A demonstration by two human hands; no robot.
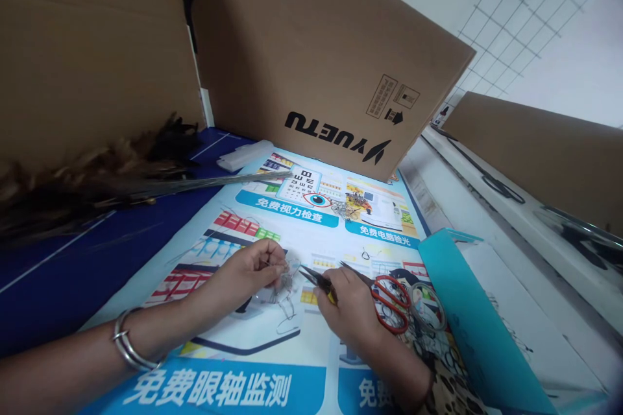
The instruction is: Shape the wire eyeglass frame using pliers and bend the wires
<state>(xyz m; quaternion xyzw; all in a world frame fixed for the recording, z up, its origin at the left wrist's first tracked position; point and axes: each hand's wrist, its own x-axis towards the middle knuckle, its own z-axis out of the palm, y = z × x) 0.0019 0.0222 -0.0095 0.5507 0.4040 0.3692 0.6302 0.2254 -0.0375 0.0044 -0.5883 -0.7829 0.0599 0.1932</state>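
Note:
Pinched fingers of my left hand (263, 266) hold a thin wire (287, 279) bent into loops, its lower end trailing above the printed sheet (321, 331). A pair of pliers (316, 277) with dark jaws and a bit of yellow on the handle is gripped in my right hand (353, 305). The jaws point left at the wire loops, slightly apart from my left fingers. Red-handled scissors (392, 305) lie just right of my right hand, their blades partly behind it. A coil of wire (428, 307) sits beside the scissors.
Brown feathers (111, 168) with long thin stems lie at the left, the stems reaching over the sheet. A tangle of small wire pieces (344, 209) lies farther back. Cardboard panels (311, 45) stand behind. On the right is a teal box (481, 318).

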